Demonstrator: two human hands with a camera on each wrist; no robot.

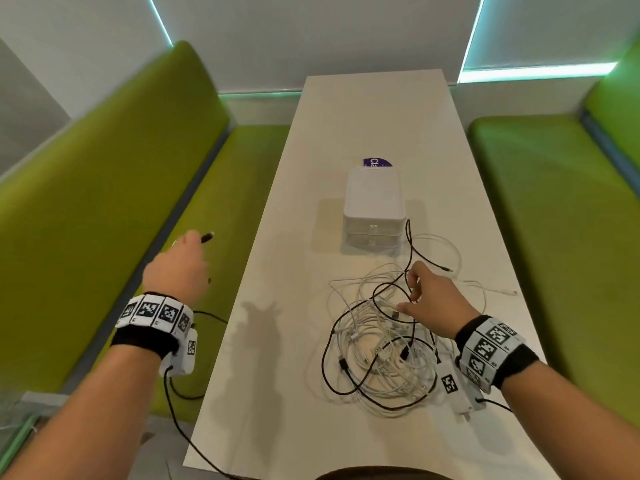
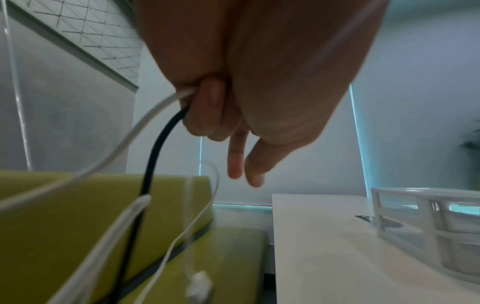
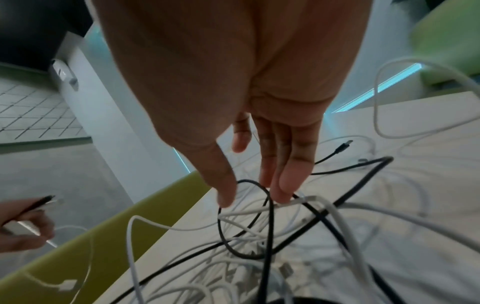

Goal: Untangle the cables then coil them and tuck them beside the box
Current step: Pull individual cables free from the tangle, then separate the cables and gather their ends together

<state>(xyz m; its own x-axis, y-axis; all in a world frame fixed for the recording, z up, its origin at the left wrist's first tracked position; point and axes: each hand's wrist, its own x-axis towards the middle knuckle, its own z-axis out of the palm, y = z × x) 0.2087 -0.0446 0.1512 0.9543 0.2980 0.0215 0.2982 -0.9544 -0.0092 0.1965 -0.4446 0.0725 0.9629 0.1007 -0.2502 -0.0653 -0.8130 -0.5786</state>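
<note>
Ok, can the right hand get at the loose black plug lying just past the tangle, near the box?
Probably yes. The right hand is open above the tangle, and the black plug lies on bare table just beyond its fingers, nothing covering it. The left hand is off over the bench, holding cable ends.

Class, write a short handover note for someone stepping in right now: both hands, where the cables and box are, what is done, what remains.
Left hand: off the table's left edge, over the green bench, grip on a black cable and a white cable.
Right hand: open, fingertips in the cable tangle.
Box: mid-table, beyond the tangle.
Done: two ends pulled out.
Left: untangle, coil, tuck beside box.
</note>
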